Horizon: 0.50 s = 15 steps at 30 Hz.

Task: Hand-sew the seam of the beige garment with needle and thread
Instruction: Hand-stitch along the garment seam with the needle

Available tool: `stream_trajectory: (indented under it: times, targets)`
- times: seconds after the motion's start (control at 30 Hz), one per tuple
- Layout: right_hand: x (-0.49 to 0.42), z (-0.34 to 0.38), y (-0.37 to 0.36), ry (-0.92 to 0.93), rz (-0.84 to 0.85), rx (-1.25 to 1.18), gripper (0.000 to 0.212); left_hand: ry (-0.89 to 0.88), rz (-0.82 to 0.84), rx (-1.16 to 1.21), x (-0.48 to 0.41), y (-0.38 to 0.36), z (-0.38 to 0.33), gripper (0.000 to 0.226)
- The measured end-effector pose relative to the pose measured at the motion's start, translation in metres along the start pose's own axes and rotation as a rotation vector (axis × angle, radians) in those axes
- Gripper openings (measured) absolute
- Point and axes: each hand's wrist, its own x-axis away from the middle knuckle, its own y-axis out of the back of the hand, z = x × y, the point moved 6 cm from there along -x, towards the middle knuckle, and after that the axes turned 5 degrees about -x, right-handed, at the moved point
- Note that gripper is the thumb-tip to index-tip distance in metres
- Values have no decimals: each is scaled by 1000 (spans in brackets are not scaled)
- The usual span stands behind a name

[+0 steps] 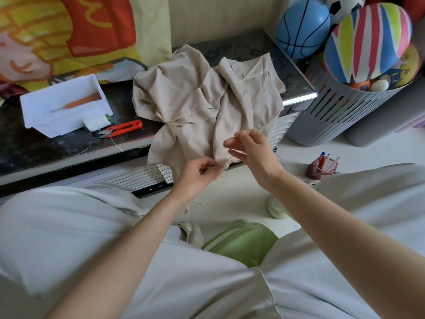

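white box [62,104] – red snips [123,128] | basket [340,113] – striped ball [365,42]

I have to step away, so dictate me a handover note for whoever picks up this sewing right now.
The left hand pinches the beige garment at its lower edge.
The right hand pinches the thread just above that edge; needle too small to see.
The red snips lie near the white tray on the dark ledge.
Done: stitches not readable. Left: finish the seam, then trim.
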Motion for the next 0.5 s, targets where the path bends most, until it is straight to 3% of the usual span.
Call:
stream_trajectory:
  times: [0.13, 0.23, 0.37, 0.5]
  targets:
    - [2, 10, 4, 18, -17, -72, 21, -9, -7, -46, -3, 1, 2, 15]
    - [1, 8, 16, 9, -45, 149, 23, -11, -15, -53, -4, 3, 2, 10]
    - [0, -6, 32, -57, 1, 622, 23, 6, -31, -11, -4, 3, 0, 7]
    - [9, -13, 38, -134, 83, 750, 24, 11, -1, 7, -3, 0, -2, 6]
